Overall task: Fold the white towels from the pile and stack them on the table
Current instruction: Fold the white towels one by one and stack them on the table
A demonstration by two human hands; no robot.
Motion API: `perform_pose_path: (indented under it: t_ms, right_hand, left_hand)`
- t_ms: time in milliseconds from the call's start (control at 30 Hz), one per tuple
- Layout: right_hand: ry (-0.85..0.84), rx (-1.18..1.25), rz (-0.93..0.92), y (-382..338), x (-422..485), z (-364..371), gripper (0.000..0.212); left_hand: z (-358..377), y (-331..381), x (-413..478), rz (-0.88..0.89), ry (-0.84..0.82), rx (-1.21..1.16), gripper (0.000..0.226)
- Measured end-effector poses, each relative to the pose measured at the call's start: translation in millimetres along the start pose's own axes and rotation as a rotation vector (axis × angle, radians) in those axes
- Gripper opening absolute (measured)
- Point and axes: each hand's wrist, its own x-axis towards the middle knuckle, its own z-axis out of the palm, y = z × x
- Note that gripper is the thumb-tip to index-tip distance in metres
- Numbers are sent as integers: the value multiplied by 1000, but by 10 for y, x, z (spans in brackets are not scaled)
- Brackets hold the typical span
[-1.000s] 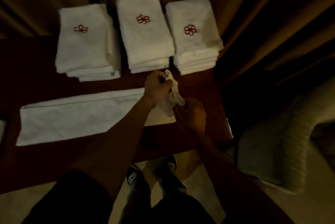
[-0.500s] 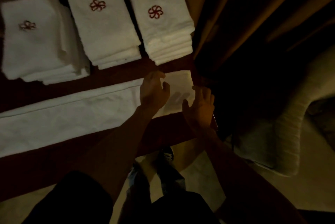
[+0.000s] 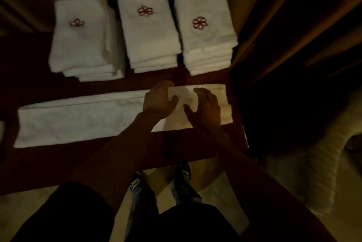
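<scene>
Our left hand point(image 3: 159, 98) and right hand point(image 3: 205, 108) lie spread, grasping nothing, on the long folded white cloth towel point(image 3: 78, 120) beneath our palms. Risk: outward smoothing could shove its end, just right of them, off the dark wooden table point(image 3: 39, 163).

Three stacks of folded white terry towels: left stack point(image 3: 78, 46), middle stack point(image 3: 148, 36), right stack point(image 3: 203, 38). Three red flower emblems point(image 3: 199, 23), one per stack. One long white towel folded lengthwise point(image 3: 78, 122). One dark wooden bench point(image 3: 58, 163). Two hands: left hand point(image 3: 158, 99), right hand point(image 3: 205, 108).
</scene>
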Motion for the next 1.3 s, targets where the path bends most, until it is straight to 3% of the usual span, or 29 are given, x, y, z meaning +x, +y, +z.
perform_pose_path:
  t_ms: [333,733,967,1067,1167,1300]
  right_hand:
    - [-202,-15,-202,-1653,-182,815,58]
    - [-379,-39,-286,-3220,-651,2064,66]
    - [-369,-85,-383,-3555,-743,2592,64]
    - [-471,-136,-435,-3700,-773,2689,54]
    - [-601,-216,-406,-3752,-835,2769,58]
    - [-505,-273,-459,-3755,-896,2845,46]
  left_hand:
    - [-1278,-1554,-770,-185,157,48,50]
    - [-2363,-3439,-1409,-328,143,31,60]
    - [-2427,-3914,-1221,-312,87,-17,62]
    - [-2368,-3994,-1144,-308,95,-86,60]
    - [-2355,-4024,-1059,-323,57,-111,58]
    - [-2388,-4027,-991,-352,-8,-107,44]
